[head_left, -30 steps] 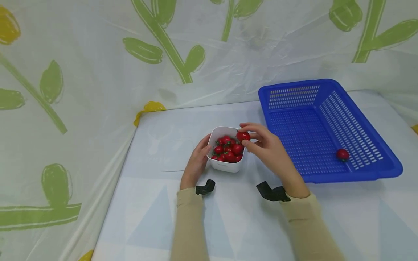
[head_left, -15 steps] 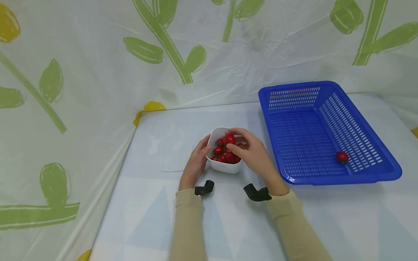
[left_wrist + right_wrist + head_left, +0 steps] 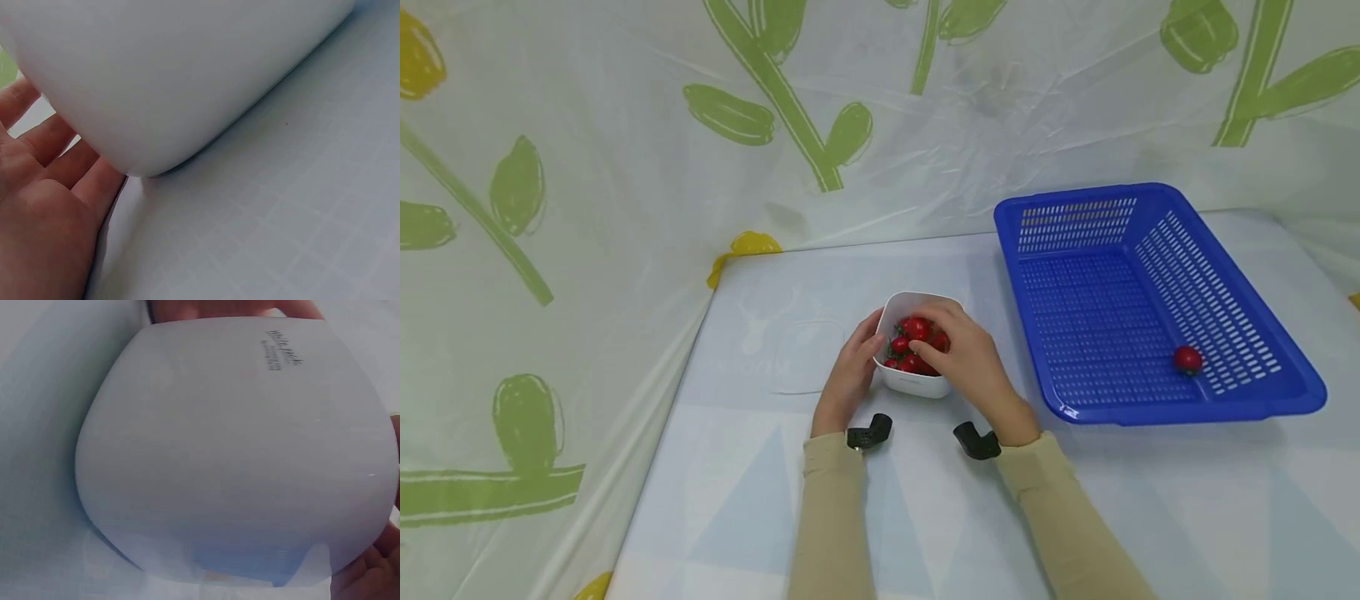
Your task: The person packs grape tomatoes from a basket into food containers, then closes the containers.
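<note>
A white plastic container (image 3: 913, 384) with several cherry tomatoes (image 3: 900, 345) in it stands on the table in the head view. My left hand (image 3: 848, 375) holds its left side, thumb at the rim; in the left wrist view, the fingers (image 3: 53, 147) lie along the container's wall. My right hand (image 3: 966, 354) reaches over the right rim, thumb and fingers around a red cherry tomato (image 3: 917, 330) among the others. In the right wrist view the container's wall (image 3: 219, 437) fills most of the picture and hides the tomatoes.
A blue plastic basket (image 3: 1090, 333) stands to the right, one cherry tomato (image 3: 1187, 360) on its floor. A flat clear lid-like piece (image 3: 808, 358) lies left of the container. Behind the table hangs a leaf-patterned sheet (image 3: 925, 167).
My right hand has moved left and down from the container's right rim to inside it, carrying the cherry tomato. My left hand has stayed on the container.
</note>
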Motion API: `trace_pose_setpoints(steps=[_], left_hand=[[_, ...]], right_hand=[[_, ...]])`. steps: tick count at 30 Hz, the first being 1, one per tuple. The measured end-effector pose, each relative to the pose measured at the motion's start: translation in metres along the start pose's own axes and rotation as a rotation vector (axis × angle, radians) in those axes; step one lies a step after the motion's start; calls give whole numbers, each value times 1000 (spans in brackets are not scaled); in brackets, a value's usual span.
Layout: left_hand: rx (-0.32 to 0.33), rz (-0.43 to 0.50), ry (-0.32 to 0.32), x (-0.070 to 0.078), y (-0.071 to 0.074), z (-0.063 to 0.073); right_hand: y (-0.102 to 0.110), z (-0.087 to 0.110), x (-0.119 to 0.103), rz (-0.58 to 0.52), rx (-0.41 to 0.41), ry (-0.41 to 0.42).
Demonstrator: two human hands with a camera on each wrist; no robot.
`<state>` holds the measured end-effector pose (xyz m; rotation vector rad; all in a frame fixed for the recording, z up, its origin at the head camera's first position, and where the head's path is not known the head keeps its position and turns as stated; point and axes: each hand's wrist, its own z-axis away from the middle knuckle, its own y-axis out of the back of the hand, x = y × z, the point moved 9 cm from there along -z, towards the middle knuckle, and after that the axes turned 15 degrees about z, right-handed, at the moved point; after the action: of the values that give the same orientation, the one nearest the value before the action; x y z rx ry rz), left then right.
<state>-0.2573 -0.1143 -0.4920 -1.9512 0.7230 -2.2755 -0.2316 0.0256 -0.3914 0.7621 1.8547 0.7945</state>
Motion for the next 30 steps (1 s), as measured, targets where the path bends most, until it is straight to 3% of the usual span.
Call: trace_pose_setpoints(steps=[4,9,21,30], left_hand=[[3,0,3,-4,3,-3],[-23,6,1,6,-6,1],[-41,-7,-10,15,-14,5],[-58,21,-22,13,-12,6]], right_hand=[[-3,0,-8,150,18,49],[-5,1,-13,239,69,83],[-1,4,-17,251,183,109],[-1,5,-20,231,191,118]])
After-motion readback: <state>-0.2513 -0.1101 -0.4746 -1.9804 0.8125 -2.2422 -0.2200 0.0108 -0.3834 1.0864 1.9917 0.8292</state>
